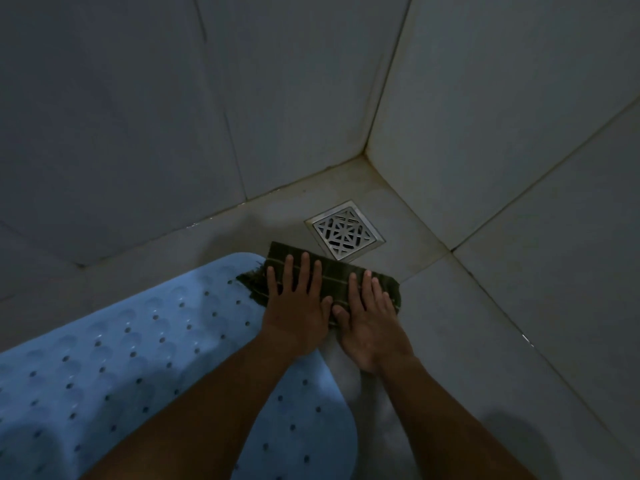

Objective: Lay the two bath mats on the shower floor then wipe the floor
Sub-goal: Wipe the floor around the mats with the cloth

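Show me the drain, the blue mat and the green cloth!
drain (pixel 344 233), head view, middle of the metal grate.
blue mat (pixel 138 358), head view, bare dotted top.
green cloth (pixel 334 271), head view, uncovered middle strip.

Tile floor (pixel 460 327): blue mat (pixel 114 368), dk green cloth (pixel 332 271), steel drain (pixel 344 228).

A blue mat (pixel 138 358) dotted with holes lies flat on the tiled floor (pixel 433 306), its rounded end near the drain (pixel 344 229). A dark green striped cloth (pixel 332 270) lies flat just beside the drain, one frayed corner overlapping the mat.
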`<control>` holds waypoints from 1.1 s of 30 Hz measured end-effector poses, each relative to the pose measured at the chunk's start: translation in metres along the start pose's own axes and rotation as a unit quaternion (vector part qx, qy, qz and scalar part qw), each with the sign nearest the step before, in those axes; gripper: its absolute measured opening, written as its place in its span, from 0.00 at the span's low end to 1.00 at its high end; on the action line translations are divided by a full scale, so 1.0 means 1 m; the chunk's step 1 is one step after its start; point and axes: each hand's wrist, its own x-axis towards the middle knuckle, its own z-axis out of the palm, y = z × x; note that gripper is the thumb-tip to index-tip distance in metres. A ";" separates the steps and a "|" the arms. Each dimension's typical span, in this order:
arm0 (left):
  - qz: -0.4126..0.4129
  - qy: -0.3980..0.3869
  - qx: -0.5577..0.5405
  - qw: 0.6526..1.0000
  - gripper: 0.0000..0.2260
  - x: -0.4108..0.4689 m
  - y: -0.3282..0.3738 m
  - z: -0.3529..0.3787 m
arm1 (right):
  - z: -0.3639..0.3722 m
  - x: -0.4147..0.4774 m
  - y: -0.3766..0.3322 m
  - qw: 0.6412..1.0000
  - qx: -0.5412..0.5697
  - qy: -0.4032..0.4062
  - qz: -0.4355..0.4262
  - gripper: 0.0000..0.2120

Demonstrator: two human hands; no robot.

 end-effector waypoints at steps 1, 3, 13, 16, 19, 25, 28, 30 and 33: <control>-0.009 0.000 -0.011 1.000 0.39 -0.002 0.010 0.002 | -0.003 -0.002 0.009 1.000 -0.009 -0.005 -0.006 0.32; -0.027 0.001 -0.029 0.999 0.40 -0.006 0.029 0.000 | -0.012 -0.005 0.028 1.000 -0.020 -0.018 -0.015 0.32; -0.074 0.039 -0.053 0.995 0.32 0.000 0.043 0.013 | -0.011 0.005 0.048 1.000 -0.008 -0.018 -0.022 0.42; -0.077 0.040 -0.055 0.995 0.29 0.000 0.043 0.017 | -0.006 0.011 0.053 0.999 -0.011 -0.028 -0.034 0.42; -0.085 0.032 -0.063 0.994 0.28 -0.001 0.041 0.016 | -0.007 0.014 0.060 0.998 -0.003 -0.023 -0.056 0.37; -0.099 0.064 -0.067 0.991 0.26 0.000 0.040 0.023 | -0.004 0.016 0.063 0.999 0.005 0.029 -0.027 0.34; -0.116 0.090 -0.079 0.986 0.27 0.002 0.043 0.026 | 0.002 0.017 0.063 0.999 0.005 0.031 -0.022 0.37; -0.124 0.088 -0.093 0.984 0.27 0.003 0.044 0.028 | 0.000 0.019 0.064 0.999 -0.001 0.031 -0.024 0.39; -0.119 0.081 -0.097 0.985 0.27 0.002 0.041 0.024 | -0.002 0.022 0.063 0.999 -0.013 -0.004 -0.029 0.42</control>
